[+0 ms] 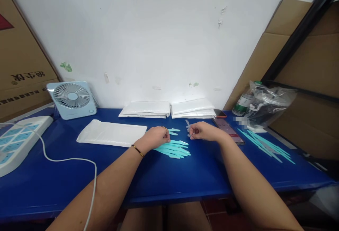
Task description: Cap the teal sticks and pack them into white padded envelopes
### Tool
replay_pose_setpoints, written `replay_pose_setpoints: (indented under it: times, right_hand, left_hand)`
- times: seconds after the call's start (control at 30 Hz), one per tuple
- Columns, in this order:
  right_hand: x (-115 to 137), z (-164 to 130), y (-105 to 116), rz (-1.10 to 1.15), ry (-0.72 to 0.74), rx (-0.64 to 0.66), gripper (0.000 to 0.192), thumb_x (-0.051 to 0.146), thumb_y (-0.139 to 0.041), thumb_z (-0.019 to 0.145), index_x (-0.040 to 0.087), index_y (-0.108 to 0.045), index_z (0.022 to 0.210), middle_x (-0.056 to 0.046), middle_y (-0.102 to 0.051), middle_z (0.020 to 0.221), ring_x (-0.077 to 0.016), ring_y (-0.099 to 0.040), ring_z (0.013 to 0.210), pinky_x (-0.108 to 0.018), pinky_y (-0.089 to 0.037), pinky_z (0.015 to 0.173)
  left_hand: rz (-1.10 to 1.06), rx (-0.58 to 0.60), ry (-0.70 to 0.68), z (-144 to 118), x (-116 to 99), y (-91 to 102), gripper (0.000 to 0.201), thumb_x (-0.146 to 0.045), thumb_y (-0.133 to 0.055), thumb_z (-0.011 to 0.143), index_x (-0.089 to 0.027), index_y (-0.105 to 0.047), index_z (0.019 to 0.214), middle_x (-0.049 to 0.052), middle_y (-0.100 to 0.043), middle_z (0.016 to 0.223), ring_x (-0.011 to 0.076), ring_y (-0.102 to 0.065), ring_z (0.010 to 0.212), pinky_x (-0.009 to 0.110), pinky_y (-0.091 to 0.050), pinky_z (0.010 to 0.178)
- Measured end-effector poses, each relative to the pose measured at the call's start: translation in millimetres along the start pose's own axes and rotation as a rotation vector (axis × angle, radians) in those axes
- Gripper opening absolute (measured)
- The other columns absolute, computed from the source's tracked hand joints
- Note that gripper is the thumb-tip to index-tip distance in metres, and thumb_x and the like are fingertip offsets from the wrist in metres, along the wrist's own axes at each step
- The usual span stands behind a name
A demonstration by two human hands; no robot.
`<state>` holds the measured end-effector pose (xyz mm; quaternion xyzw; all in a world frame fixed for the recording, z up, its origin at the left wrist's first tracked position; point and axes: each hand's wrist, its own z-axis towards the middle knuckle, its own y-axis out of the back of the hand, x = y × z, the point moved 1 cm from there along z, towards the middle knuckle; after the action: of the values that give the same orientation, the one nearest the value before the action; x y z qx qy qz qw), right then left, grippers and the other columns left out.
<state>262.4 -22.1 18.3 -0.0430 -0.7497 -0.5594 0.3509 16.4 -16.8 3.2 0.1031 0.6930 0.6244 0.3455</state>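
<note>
Nearest to the camera, two bare forearms reach forward over the edge of the blue table (pixel 169 181). A white cable (pixel 66 160) runs across the table on the left side and drops over its front edge. At the far left lies a white power strip with pale blue sockets (pixel 16 139).

The left hand (pixel 155 137), with a thin dark bracelet on the wrist, rests with curled fingers on the pile of flat turquoise plastic sticks (pixel 174 149). The fingertips touch the upper sticks of the pile, but I cannot tell if they really pinch one. The pile lies in the middle of the table, just in front of the two hands.

The right hand (pixel 205 131) is half closed, and its fingertips hold some small pale translucent pieces (pixel 188 127); their exact shape is too small to tell.

Just right of this hand lies a dark smartphone with a red edge (pixel 228 128). Further right, a second group of long turquoise sticks (pixel 266 146) is spread on the table. Left of the hands lies a flat white padded envelope (pixel 112 133).

Further back, two stacks of white envelopes (pixel 169 108) stand against the white wall. At the back left is a small light blue desk fan (pixel 72 99). At the back right, a clear plastic bag with dark contents (pixel 268 105) sits beside a bottle with a green label (pixel 242 104).
</note>
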Motion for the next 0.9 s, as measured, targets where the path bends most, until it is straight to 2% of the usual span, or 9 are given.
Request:
replay_pose_setpoints:
  times: [0.13,0.27,0.43,0.57,0.7,0.77,0.9]
  right_hand:
    - [-4,-1,2,0.289,-0.010,-0.007,0.026,0.038,-0.066,0.069,0.017,-0.061,0.083,-0.002,-0.065,0.072,-0.0111,-0.056,0.055,-0.024,-0.043,0.053]
    - [-2,-2,3,0.326,0.029,0.000,0.028,0.039,-0.069,0.067,0.016,-0.062,0.080,-0.001,-0.065,0.069,-0.0107,-0.057,0.055,-0.023,-0.043,0.053]
    - [6,6,-7,0.358,0.079,-0.060,0.026,0.037,-0.069,0.068,0.016,-0.063,0.081,0.000,-0.063,0.067,-0.0104,-0.057,0.055,-0.022,-0.043,0.054]
    - [12,14,-16,0.312,0.092,-0.138,0.023,0.036,-0.066,0.070,0.016,-0.065,0.082,0.000,-0.062,0.066,-0.0112,-0.057,0.055,-0.022,-0.044,0.054]
    - [6,6,-2,0.065,0.017,-0.303,0.022,0.034,-0.063,0.072,0.017,-0.067,0.086,-0.001,-0.062,0.066,-0.0126,-0.056,0.058,-0.023,-0.041,0.054]
    - [1,-4,9,-0.078,-0.033,-0.291,0.018,0.031,-0.064,0.069,0.018,-0.068,0.081,-0.001,-0.064,0.067,-0.0129,-0.056,0.060,-0.023,-0.040,0.055]
    - [-4,-14,17,-0.262,-0.179,-0.086,0.016,0.023,-0.070,0.059,0.019,-0.068,0.074,-0.002,-0.066,0.073,-0.0148,-0.058,0.063,-0.022,-0.039,0.054]
  left_hand:
    - [-0.032,-0.092,0.041,0,3,5.0,0.015,-0.028,-0.052,0.080,-0.021,-0.063,0.074,0.001,-0.067,0.081,0.0157,-0.059,0.071,0.024,-0.036,0.059]
    - [-0.066,-0.144,0.088,1,5,8.1,0.013,-0.029,-0.052,0.080,-0.021,-0.061,0.076,0.000,-0.066,0.079,0.0159,-0.058,0.069,0.023,-0.036,0.057]
    - [-0.059,-0.156,0.049,1,0,7.9,0.014,-0.032,-0.052,0.081,-0.021,-0.061,0.079,0.000,-0.066,0.077,0.0159,-0.058,0.069,0.024,-0.037,0.058]
    - [0.012,-0.193,0.036,2,-2,8.2,0.015,-0.031,-0.052,0.082,-0.020,-0.062,0.080,0.001,-0.066,0.081,0.0168,-0.059,0.075,0.025,-0.039,0.064]
    - [0.035,-0.269,0.052,0,4,10.0,0.018,-0.034,-0.057,0.078,-0.023,-0.063,0.091,0.002,-0.064,0.096,0.0184,-0.058,0.087,0.026,-0.040,0.071]
    - [0.029,-0.210,-0.005,-2,4,9.9,0.023,-0.038,-0.060,0.075,-0.024,-0.064,0.092,0.002,-0.062,0.102,0.0181,-0.058,0.087,0.026,-0.041,0.070]
    - [-0.018,0.028,-0.086,-5,-1,6.5,0.018,-0.038,-0.060,0.074,-0.024,-0.067,0.083,0.001,-0.064,0.090,0.0149,-0.057,0.075,0.022,-0.039,0.060]
